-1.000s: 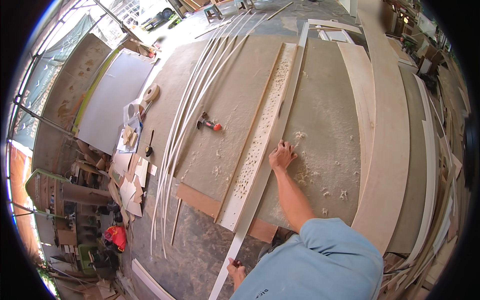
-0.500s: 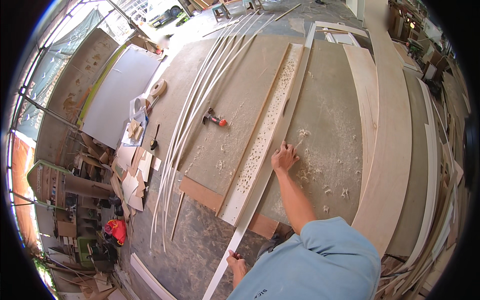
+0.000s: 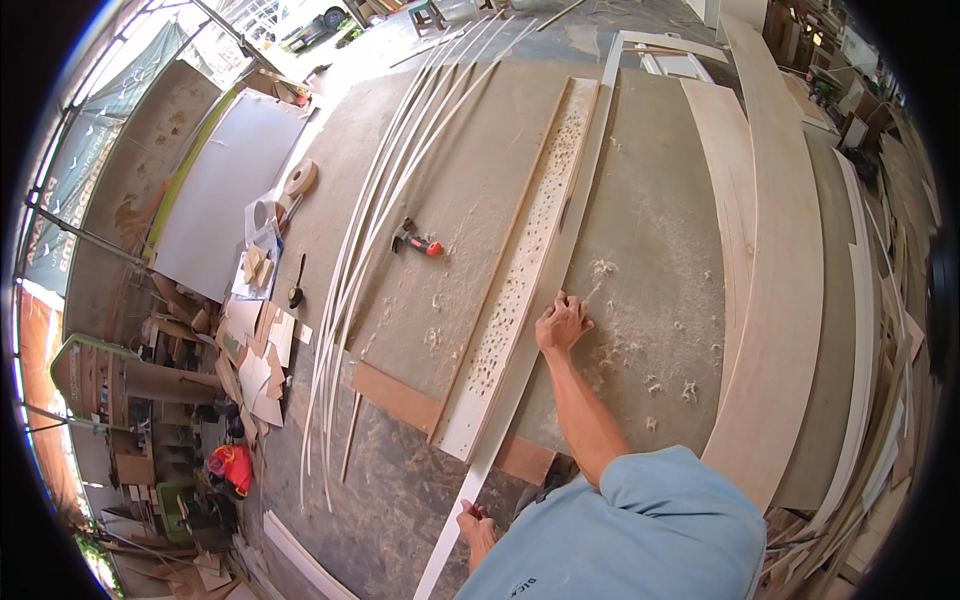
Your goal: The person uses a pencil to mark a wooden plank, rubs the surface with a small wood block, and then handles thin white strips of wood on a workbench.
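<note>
A long, narrow white strip (image 3: 481,478) runs from the near edge up to the far end of a large board, along a panel speckled with small holes (image 3: 526,265). Low in the view, my left hand (image 3: 477,529) has its fingers curled at the strip's near end. Farther up, my right hand (image 3: 563,325) is closed at the strip's right edge, fingertips pinched together. What is in that pinch, if anything, is too small to make out. Pale curled shavings (image 3: 604,269) lie just beyond its fingers.
A red-and-black tool (image 3: 416,240) and several thin white strips (image 3: 375,215) lie on the large board to the left. Beyond them are a tape measure (image 3: 296,293) and a tape roll (image 3: 301,178). A broad, curved wooden sheet (image 3: 785,260) lies at the right.
The view has shifted slightly, so the board and tools appear a little farther left and up. Both hands keep nearly the same places along the strip.
</note>
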Demonstrator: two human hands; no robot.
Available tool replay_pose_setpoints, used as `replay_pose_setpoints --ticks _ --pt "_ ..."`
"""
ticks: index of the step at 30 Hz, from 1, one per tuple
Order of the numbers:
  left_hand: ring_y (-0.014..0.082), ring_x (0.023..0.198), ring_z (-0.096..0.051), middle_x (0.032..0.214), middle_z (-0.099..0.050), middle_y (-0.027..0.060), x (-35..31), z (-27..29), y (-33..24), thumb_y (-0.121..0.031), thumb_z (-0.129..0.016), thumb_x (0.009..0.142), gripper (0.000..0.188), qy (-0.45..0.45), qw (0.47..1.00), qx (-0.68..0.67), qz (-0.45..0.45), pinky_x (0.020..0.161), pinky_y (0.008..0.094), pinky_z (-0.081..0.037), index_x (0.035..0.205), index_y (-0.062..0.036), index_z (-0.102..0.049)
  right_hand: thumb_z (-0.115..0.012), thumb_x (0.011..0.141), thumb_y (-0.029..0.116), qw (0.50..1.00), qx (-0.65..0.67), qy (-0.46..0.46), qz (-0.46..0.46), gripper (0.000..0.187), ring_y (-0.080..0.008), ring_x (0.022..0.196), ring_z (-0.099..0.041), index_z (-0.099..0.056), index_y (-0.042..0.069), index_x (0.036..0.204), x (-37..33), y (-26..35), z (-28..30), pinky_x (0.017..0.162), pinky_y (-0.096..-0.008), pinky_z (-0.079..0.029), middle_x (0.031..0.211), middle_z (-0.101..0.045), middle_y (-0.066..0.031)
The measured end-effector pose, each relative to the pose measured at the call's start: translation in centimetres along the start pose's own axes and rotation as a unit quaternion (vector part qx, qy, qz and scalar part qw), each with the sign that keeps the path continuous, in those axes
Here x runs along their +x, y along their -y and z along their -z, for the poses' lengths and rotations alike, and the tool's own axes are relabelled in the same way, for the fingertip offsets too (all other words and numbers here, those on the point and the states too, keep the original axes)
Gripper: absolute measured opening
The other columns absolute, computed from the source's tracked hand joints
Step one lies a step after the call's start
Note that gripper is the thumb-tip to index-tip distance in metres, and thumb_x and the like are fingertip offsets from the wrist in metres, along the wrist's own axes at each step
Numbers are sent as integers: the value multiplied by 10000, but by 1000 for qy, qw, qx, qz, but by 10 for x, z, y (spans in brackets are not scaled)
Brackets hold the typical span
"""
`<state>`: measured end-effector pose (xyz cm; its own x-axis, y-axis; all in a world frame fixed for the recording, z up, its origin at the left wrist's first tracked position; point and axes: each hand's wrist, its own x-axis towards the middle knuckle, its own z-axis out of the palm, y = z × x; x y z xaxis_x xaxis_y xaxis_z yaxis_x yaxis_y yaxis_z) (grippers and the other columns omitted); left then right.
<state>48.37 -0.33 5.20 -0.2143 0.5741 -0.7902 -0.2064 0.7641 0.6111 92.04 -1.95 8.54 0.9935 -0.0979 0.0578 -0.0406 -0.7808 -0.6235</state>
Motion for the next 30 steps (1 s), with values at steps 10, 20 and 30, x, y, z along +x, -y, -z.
replay_pose_setpoints --ticks 10,20,30 --pt "144 530 -470 588 -488 27 -24 -62 5 -283 -615 879 254 -7 999 -27 44 479 234 -392 738 -81 -553 -555 799 142 1000 -5 -5 2 299 -248 1096 -452 -598 95 1091 45 3 1 883 -502 -315 1084 -555 -65" --pt "140 553 -482 613 -498 19 -39 -73 6 -293 -601 889 260 -7 999 -9 35 484 245 -384 744 -81 -554 -574 807 177 999 -13 33 2 363 -245 1076 -441 -575 113 1165 -36 -3 12 849 -483 -305 1100 -524 -55" --pt "142 527 -459 589 -455 5 -33 -106 17 -314 -606 867 240 43 997 33 48 460 289 -345 765 -114 -521 -533 812 133 1000 -20 9 0 279 -245 1089 -449 -591 96 1082 5 6 4 873 -485 -322 1089 -547 -59"
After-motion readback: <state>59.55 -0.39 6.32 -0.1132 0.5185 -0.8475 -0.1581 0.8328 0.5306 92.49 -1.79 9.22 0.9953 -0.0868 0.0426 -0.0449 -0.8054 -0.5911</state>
